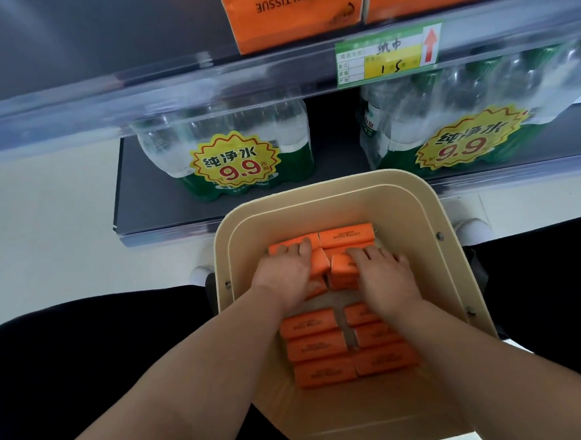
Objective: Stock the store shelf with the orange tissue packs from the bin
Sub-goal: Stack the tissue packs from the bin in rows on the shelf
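Store shelf [172, 87] in background; beige plastic bin [428, 211] before it holds orange film-wrapped tissue packs [317, 347]. At the bin's far edge, left hand [285, 274] and right hand [384, 275], fingers curled, apparently each grasp one pack. Packs likely light, soft, slippery: grip across the long sides.

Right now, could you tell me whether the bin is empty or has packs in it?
Not empty: orange tissue packs lie in rows in the bin, the left hand and right hand gripping some.

Matt beige plastic bin [428, 211]; glossy-wrapped orange tissue packs [315, 349]; clear plastic-wrapped bottles [223, 139].
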### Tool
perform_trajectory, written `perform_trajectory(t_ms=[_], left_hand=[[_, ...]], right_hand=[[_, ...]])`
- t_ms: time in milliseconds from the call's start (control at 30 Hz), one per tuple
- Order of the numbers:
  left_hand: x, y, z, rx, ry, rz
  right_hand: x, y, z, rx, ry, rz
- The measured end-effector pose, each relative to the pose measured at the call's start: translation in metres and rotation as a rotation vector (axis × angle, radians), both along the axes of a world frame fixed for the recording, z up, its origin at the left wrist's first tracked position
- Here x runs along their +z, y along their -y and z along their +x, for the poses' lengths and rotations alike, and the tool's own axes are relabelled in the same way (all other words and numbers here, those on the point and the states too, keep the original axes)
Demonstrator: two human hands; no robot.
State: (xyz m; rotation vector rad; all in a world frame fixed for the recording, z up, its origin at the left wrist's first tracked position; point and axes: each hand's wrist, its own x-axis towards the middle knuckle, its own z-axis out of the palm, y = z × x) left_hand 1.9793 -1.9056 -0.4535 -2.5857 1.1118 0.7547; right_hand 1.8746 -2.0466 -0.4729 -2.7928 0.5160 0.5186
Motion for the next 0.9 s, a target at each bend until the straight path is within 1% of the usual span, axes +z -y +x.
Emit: perform_trajectory(t_ms=[67,133,367,467,600,733,900], left_hand=[[-0.002,0.001,-0.001,-0.035,0.004,0.075],[-0.001,0.001,-0.001,0.016,-0.001,0.087],[0.042,0.006,0.001,0.013,0.108,-0.003],[0.066,0.001,0.001,0.032,0.159,-0.049],[0.103,-0.009,-0.005,0.108,0.204,-0.155],[0.142,-0.019,-0.017,0.116,0.295,-0.311],[0.200,-0.025,-0.024,0.130,0.374,-0.442]], right_hand=[[-0.001,0.001,0.000,-0.003,-0.005,0.003],[0.000,0.001,-0.001,-0.007,-0.012,0.004],[0.029,-0.001,0.000,-0.029,0.007,-0.006],[0.054,-0.002,0.000,-0.015,0.078,-0.026],[0.096,-0.002,-0.003,0.000,0.197,-0.086],[0.139,0.000,-0.007,0.029,0.306,-0.145],[0.194,0.004,-0.015,0.020,0.445,-0.194]])
